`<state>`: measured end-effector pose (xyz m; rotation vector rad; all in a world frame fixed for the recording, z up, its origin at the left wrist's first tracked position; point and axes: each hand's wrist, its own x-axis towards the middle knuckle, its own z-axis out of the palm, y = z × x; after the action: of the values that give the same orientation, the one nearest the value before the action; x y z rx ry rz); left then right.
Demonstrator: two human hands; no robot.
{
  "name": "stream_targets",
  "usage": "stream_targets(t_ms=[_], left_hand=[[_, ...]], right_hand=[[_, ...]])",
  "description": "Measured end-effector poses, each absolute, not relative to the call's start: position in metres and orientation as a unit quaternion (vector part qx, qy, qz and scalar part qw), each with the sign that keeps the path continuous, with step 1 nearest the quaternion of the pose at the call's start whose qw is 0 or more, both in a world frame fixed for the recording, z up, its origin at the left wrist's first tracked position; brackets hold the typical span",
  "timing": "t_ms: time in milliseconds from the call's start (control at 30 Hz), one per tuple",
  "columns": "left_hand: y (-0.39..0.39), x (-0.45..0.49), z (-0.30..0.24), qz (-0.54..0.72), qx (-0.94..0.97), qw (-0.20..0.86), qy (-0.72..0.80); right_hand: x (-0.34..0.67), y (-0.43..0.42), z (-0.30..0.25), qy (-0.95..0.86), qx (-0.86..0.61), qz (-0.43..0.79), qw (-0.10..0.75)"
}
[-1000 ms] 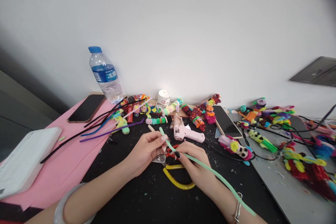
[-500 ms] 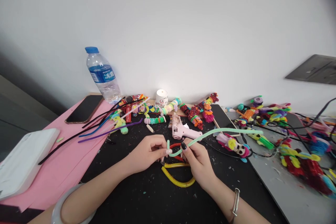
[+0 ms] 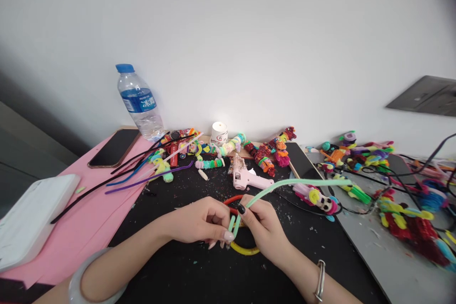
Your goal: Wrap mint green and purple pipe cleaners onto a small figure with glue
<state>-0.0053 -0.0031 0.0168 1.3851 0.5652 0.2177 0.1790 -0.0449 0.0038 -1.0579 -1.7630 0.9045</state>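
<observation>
A mint-green pipe cleaner (image 3: 299,182) runs between both hands, its long free end reaching out to the right. My left hand (image 3: 204,224) pinches it near a tight bend, where a short end stands beside the longer part. Thumb and forefinger of my right hand (image 3: 261,223) grip it just past that bend. Behind and below the hands, a yellow pipe cleaner (image 3: 245,250) curves on the black mat (image 3: 199,275). Red pipe cleaners (image 3: 233,199) lie partly covered by the hands. Just beyond is a pale pink glue gun (image 3: 251,179).
Several colourful pipe-cleaner figures (image 3: 263,156) line the wall, more piled at right (image 3: 409,218) among black cables. To the left are a water bottle (image 3: 140,104), a phone (image 3: 114,148), a white box (image 3: 39,216) and pink paper (image 3: 103,204). A paper cup (image 3: 219,133) stands upside down behind.
Both hands have moved slightly down and toward me. The mint-green pipe cleaner's wide curve is now a sharp fold, with the short end alongside the long part.
</observation>
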Motion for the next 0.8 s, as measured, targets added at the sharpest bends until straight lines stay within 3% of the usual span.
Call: stream_targets(t_ms=[333,633,800], left_hand=[[-0.006,-0.0045,0.015,0.055,0.575,0.785,0.223],[-0.0036,-0.009,0.0166,0.017,0.525,0.826,0.203],[-0.0048,-0.0092,0.0141,0.002,0.518,0.832,0.196]], right_hand=[[0.172,-0.0472,0.007,-0.717,-0.408,0.385,0.413],[0.174,-0.0445,0.0091,-0.617,-0.332,0.605,0.377],[0.1748,-0.0446,0.0091,-0.605,-0.321,0.65,0.33]])
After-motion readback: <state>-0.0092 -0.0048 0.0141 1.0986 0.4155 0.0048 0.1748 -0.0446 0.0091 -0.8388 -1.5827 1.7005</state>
